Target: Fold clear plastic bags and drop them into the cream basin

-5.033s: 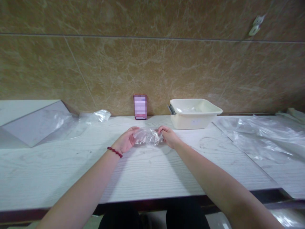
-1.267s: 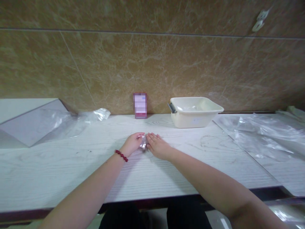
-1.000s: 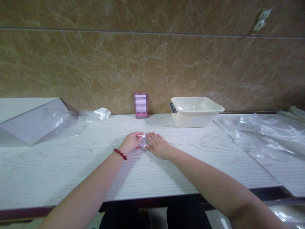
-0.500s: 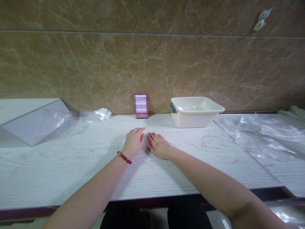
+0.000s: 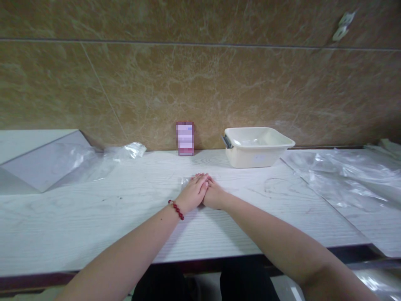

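Note:
My left hand [image 5: 194,192], with a red bead bracelet on the wrist, lies flat on the white table [image 5: 94,217], fingers stretched out. It rests partly over my right hand [image 5: 215,197], which also lies flat beside and beneath it. Both press down on a small folded clear plastic bag [image 5: 184,181]. Only a corner of the bag shows at the left fingertips; the rest is hidden under the hands.
A cream plastic basin [image 5: 257,146] stands at the back right against the brown tiled wall. A small purple box [image 5: 184,139] leans on the wall. Clear plastic sheets [image 5: 344,175] cover the right end. At the left lie a tilted white board [image 5: 40,163] and crumpled plastic [image 5: 133,149].
Five seconds ago both hands held the loose bag between them. It has since been pressed small, and my left hand has slid right to lie over my right hand.

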The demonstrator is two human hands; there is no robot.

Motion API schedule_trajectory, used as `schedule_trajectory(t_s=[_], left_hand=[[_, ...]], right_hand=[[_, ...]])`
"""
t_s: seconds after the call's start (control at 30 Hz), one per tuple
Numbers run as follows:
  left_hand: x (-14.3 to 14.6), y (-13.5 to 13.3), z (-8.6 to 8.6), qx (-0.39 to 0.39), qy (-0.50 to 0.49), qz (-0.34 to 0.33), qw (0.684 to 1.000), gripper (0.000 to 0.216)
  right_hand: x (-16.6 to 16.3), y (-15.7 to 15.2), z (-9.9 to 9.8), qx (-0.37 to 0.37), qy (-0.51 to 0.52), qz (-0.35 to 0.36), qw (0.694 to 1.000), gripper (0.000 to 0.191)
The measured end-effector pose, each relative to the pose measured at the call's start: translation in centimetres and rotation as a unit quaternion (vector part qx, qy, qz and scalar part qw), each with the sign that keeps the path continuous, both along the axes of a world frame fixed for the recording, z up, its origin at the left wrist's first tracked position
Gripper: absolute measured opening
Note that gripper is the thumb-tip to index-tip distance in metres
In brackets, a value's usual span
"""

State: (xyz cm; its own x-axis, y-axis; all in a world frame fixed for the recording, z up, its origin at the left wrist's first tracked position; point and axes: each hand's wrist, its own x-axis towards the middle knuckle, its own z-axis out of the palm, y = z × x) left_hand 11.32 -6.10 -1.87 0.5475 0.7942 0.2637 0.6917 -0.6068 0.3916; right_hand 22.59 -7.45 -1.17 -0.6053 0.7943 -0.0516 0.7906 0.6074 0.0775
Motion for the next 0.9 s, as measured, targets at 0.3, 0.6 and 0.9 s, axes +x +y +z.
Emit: schedule_trajectory(t_s=[0.3,0.6,0.9], left_hand=[[-0.3,-0.3,0.2,-0.025,0.106,0.064,0.992,0.051],[-0.9,-0.1,-0.3,-0.033,0.155,0.116,0.981,0.062],[-1.5,-0.5,0.2,-0.044,0.192,0.140,0.970,0.062]], right_hand=[[0.0,-0.4,1.0,-0.033,0.020,-0.026,0.999,0.053],[0.0,-0.1,0.2,-0.035,0.080,-0.063,0.994,0.055],[0.2,-0.2,0.3,-0.039,0.120,-0.078,0.989,0.052]])
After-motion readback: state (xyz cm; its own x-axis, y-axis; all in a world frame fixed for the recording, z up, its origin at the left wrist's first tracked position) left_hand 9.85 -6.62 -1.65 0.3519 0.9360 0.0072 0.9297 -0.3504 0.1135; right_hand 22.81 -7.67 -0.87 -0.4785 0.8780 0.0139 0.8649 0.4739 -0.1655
